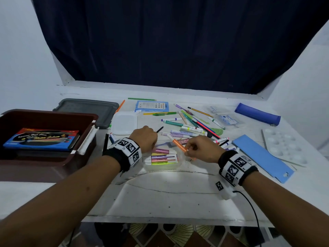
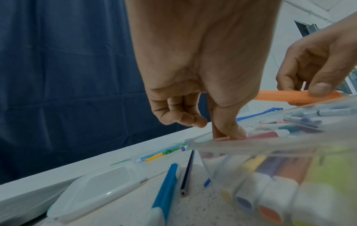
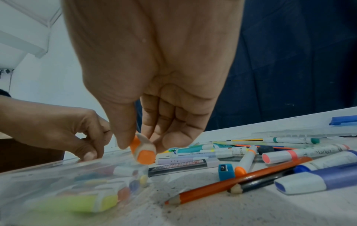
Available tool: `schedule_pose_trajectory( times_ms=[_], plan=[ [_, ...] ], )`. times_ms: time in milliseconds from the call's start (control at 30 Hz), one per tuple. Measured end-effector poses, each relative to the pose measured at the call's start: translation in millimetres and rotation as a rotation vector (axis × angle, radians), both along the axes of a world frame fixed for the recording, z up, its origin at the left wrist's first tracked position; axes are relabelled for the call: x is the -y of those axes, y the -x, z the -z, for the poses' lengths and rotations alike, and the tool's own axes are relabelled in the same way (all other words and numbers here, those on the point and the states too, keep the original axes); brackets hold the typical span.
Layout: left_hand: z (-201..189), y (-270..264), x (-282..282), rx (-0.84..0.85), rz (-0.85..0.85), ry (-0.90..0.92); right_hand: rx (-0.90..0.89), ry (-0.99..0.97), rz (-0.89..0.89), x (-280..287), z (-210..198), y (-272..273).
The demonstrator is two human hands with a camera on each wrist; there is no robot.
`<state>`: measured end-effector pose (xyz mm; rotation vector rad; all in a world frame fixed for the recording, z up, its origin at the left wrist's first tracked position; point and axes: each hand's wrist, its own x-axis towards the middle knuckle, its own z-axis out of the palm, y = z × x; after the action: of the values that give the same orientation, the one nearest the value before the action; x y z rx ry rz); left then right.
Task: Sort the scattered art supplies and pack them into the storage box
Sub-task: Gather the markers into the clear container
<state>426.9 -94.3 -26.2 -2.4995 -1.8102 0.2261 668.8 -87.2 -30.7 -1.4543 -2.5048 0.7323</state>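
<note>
A small clear container [image 1: 171, 166] [image 2: 251, 146] [image 3: 58, 166] holding several markers lies on the table in front of me. My left hand [image 1: 145, 138] [image 2: 228, 134] [image 3: 90, 152] pinches its far rim between thumb and forefinger. Just right of the container, my right hand [image 1: 191, 150] [image 3: 139, 143] [image 2: 309, 87] pinches an orange marker [image 1: 178, 144] [image 2: 289, 97] [image 3: 144, 154], which is tilted above the container's right end. The brown storage box [image 1: 49, 114] stands at the far left with a flat blue colour set [image 1: 41, 139] inside.
Loose markers, pens and pencils [image 1: 187, 125] lie scattered behind and to the right of the container. A clear lid [image 1: 124, 123] and a grey lid [image 1: 87, 109] lie at the back left. A blue pencil case [image 1: 257, 114], white palette [image 1: 283, 145] and blue sheet [image 1: 263, 157] lie at the right.
</note>
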Motion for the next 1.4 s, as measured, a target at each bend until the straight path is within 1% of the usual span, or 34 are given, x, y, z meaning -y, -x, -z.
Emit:
schedule_pose_trajectory(
  times_ms=[133, 333, 467, 600, 667, 733, 833, 867, 900, 1033, 1100, 1200, 1333, 1400],
  plan=[
    [6.9, -5.1, -3.8, -0.043, 0.022, 0.001, -0.025, 0.004, -0.004, 0.6, -3.4, 2.3],
    [10.9, -3.6, -7.2, -0.003, 0.013, -0.018, -0.069, 0.013, 0.008, 1.3, -7.0, 3.6],
    [10.0, 2.7, -7.8, 0.127, -0.026, 0.005, -0.120, 0.005, -0.007, 1.1, -11.1, 6.6],
    [8.1, 16.6, -7.3, 0.342, -0.088, -0.009, -0.101, -0.022, -0.052, 3.7, -24.0, 14.5],
    [7.7, 25.8, -6.1, 0.436, -0.145, 0.006, -0.109, -0.016, -0.077, 6.7, -32.0, 21.5],
    [6.9, 35.1, -3.7, 0.524, -0.206, 0.039, -0.197, 0.072, -0.078, 7.3, -37.3, 29.5],
    [4.4, 42.0, 3.2, 0.641, -0.256, 0.074, -0.471, 0.348, -0.022, 9.5, -45.2, 40.4],
    [4.1, 42.8, 5.6, 0.665, -0.259, 0.076, -0.521, 0.383, -0.035, 10.7, -47.9, 43.8],
    [4.2, 43.0, 7.8, 0.678, -0.260, 0.075, -0.533, 0.368, -0.057, 11.9, -49.9, 47.0],
    [6.6, 44.8, 12.0, 0.697, -0.333, 0.068, -0.499, 0.136, -0.058, 12.9, -49.5, 64.4],
    [7.8, 45.9, 13.0, 0.700, -0.370, 0.085, -0.426, 0.025, -0.074, 7.3, -45.2, 71.2],
    [10.2, 48.2, 14.2, 0.754, -0.431, 0.141, -0.249, -0.076, -0.140, -2.5, -43.6, 79.1],
    [11.2, 50.5, 16.2, 0.747, -0.470, 0.160, 0.107, -0.163, -0.230, -9.9, -43.6, 89.4],
    [11.6, 51.0, 16.8, 0.783, -0.491, 0.189, 0.188, -0.173, -0.265, -9.2, -41.7, 95.4]
  ],
)
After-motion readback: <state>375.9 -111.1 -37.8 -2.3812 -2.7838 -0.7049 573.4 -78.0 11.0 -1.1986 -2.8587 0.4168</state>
